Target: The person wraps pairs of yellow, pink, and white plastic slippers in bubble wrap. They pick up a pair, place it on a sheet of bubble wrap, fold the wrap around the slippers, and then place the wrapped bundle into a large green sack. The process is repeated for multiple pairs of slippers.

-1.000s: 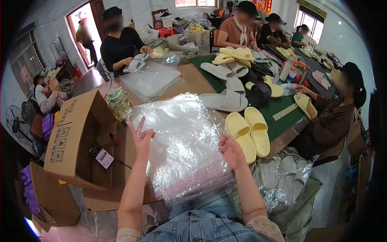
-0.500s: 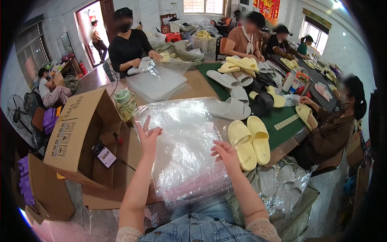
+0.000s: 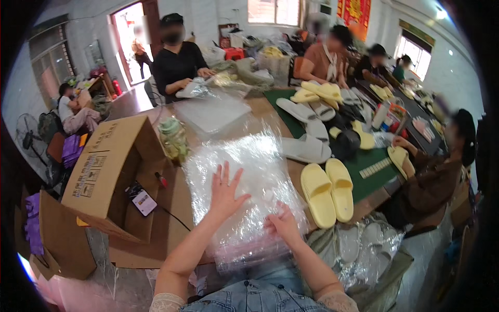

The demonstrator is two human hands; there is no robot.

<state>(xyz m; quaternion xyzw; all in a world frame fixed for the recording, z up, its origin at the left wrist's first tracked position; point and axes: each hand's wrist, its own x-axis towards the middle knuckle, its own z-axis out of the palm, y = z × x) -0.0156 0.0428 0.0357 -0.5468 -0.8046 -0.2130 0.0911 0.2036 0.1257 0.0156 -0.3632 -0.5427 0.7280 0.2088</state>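
— Crowded workshop, seen from the head view: long wooden table (image 3: 265,112) with a green mat at the far right, other people seated round it. Nearest things?

— Stack of clear, crinkly plastic bags (image 3: 244,192) at the near edge, straight ahead. Left hand (image 3: 224,191) spread flat, pressing on the top sheet. Right hand (image 3: 283,224) on the stack's near right, fingers bent down against the film; whether pinching a sheet, cannot tell.

— Handling?

— Probably light, limp and slippery; sheets likely to slide or cling together. Best taken by pinching one edge or corner while pinning the rest.

— Around it?

— Open brown cardboard box (image 3: 112,174) at left, tipped on its side. Pair of smooth, soft-looking yellow foam slippers (image 3: 327,191) just right. Grey slippers (image 3: 304,148) farther back.
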